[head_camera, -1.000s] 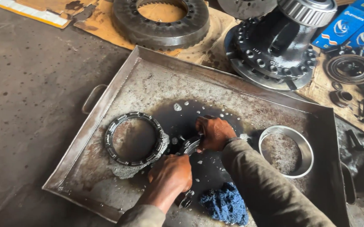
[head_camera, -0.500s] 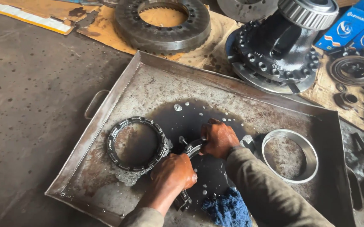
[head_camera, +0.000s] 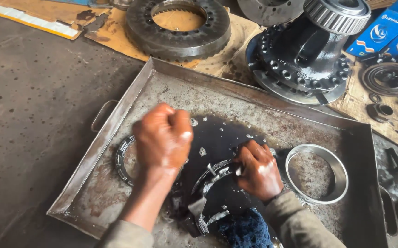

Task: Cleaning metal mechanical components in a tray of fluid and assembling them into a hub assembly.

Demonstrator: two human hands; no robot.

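My left hand [head_camera: 163, 136] is raised in a wet fist above the metal tray [head_camera: 171, 80], hiding part of a dark toothed ring [head_camera: 122, 160] that lies at the tray's left. My right hand [head_camera: 257, 170] presses down in a pool of dark oily liquid and grips a curved, broken-looking metal ring piece [head_camera: 213, 174]. More bent metal strips [head_camera: 203, 216] lie in the liquid near me. A blue rag [head_camera: 247, 229] sits by my right sleeve.
A shiny bearing race [head_camera: 317, 172] lies at the tray's right. Behind the tray on cardboard are a large ring gear [head_camera: 177, 24], a differential housing with a tapered bearing [head_camera: 304, 50], blue boxes [head_camera: 387, 27] and small parts [head_camera: 389, 80]. Grey floor lies to the left.
My left hand has lifted out of the liquid and risen as a fist above the tray. The right hand stays on the ring piece in the pool.
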